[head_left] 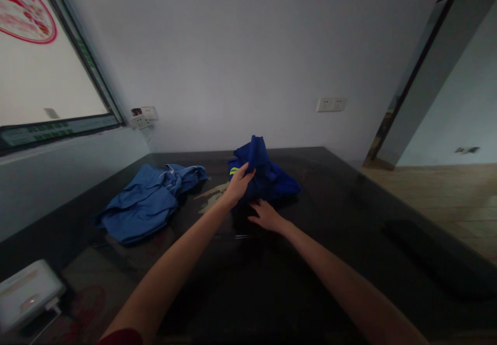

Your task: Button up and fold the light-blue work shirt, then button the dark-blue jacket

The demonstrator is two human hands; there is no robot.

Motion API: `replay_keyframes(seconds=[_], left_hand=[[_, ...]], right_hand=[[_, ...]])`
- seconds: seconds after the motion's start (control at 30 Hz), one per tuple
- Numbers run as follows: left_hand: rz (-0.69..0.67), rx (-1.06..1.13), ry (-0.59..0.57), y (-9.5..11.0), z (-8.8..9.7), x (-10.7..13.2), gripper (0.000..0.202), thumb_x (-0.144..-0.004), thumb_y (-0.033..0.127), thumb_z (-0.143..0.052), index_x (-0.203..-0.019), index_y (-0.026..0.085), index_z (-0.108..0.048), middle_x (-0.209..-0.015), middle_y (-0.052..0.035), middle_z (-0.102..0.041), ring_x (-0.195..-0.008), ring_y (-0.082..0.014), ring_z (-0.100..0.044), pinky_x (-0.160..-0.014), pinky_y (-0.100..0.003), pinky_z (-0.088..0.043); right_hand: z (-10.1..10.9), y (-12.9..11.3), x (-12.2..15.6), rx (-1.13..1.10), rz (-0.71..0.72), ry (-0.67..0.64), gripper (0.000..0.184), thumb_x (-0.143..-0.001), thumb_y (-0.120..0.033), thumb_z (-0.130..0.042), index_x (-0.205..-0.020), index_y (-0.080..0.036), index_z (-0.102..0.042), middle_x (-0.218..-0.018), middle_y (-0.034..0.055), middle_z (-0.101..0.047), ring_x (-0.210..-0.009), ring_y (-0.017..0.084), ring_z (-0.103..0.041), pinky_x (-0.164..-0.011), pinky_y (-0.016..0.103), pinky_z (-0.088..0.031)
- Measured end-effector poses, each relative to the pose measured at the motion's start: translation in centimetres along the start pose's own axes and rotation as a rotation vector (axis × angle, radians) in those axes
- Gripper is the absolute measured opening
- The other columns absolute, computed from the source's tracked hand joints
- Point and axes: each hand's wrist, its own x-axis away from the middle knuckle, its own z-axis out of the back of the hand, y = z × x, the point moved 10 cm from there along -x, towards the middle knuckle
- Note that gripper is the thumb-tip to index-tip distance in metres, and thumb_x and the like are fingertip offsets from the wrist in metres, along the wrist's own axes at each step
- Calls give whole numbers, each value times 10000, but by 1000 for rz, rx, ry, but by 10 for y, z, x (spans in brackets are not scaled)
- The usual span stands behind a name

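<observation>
A bright blue garment [272, 182] with yellow-green stripes lies bunched near the far side of the dark table, part of it raised into a peak. My left hand [238, 185] is closed on the raised fold, the thumb and fingers pinching the cloth. Just below the garment's near edge, my right hand [267, 215] rests low over the table with its fingers apart; I cannot tell whether the fingertips touch the cloth. To the left lies a paler blue garment [143, 202], loosely crumpled, with thin white cords or trim at its top.
The glossy black table [330, 262] meets a pale wall with sockets [331, 104]. A tan-and-green patterned patch [213, 199] shows beside my left wrist. A white device [31, 293] with a cable sits at near left. A dark flat object [435, 257] lies at right.
</observation>
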Motion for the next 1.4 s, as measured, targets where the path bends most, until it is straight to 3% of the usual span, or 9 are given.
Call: replay_keyframes(seconds=[0.17, 0.37, 0.47, 0.57, 0.77, 0.9, 1.13, 1.27, 1.4], left_hand=[[-64, -243, -142, 18, -6, 23, 310, -864, 222, -483, -1096, 124, -664, -1077, -57, -687, -1020, -238, -591, -961, -373, -439], [-157, -342, -437, 16, -33, 89, 356, -844, 93, -429, -1100, 172, -663, -1415, -86, -458, -1291, -243, -429, -1082, -380, -324], [-150, -406, -728, 9, -66, 136, 457, -769, 7, -419, -1108, 202, -656, -1491, -59, -347, -1344, -222, -360, -1100, -369, -300], [-148, -453, -998, 7, -91, 175, 453, -719, -14, -449, -1025, 230, -678, -1385, -39, -493, -1265, -207, -458, -1056, -348, -348], [-138, -468, -1151, 10, -97, 196, 287, -744, 88, -541, -967, 233, -649, -1193, -23, -641, -1144, -222, -558, -1106, -447, -218], [-194, -428, -1108, 18, -97, 196, 339, -792, 210, -591, -1127, 265, -582, -1248, -40, -612, -1230, -251, -497, -1128, -538, -25], [-226, -279, -1024, 32, -102, 196, 264, -860, 388, -557, -1028, 195, -626, -1008, -92, -681, -943, -206, -626, -854, -299, -460], [-146, -301, -591, 21, -65, 155, 225, -927, 271, -415, -959, 178, -618, -928, -77, -659, -887, -172, -614, -828, -285, -467], [45, -459, -145, -26, -4, 119, 268, -836, 122, -470, -1070, 176, -589, -1103, -91, -619, -1061, -205, -567, -947, -358, -437]], right_hand=[[19, 43, -3, -219, 49, 89, 398, -776, -191, -596, -1172, -155, -617, -1297, 135, -564, -1224, 279, -486, -1041, 442, -354], [68, 128, 69, -575, -353, 269, 183, -754, -128, -499, -809, -165, -670, -807, 58, -695, -778, 188, -659, -738, 317, -515], [81, 130, 92, -856, -416, 398, 160, -810, -268, -537, -916, -181, -618, -832, 47, -675, -729, 153, -653, -637, 260, -523], [80, 121, 99, -969, -445, 451, 235, -834, -377, -548, -979, -196, -585, -856, 47, -653, -704, 136, -641, -605, 246, -530], [59, 104, 91, -919, -413, 332, 394, -831, -453, -544, -1149, -222, -525, -807, 21, -607, -659, 133, -601, -536, 239, -522], [58, 88, 88, -746, -281, 297, 593, -848, -483, -510, -1382, -266, -371, -807, 7, -591, -700, 138, -584, -539, 224, -497], [55, 70, 87, -499, -139, 242, 544, -877, -504, -469, -1345, -226, -468, -856, 24, -599, -705, 144, -564, -677, 286, -478], [53, 61, 86, -357, -68, 209, 463, -892, -474, -468, -1246, -192, -565, -919, 67, -616, -797, 182, -580, -761, 325, -464], [53, 50, 87, -287, -4, 178, 377, -901, -456, -475, -1137, -207, -629, -1001, 83, -632, -898, 199, -580, -830, 340, -449]])
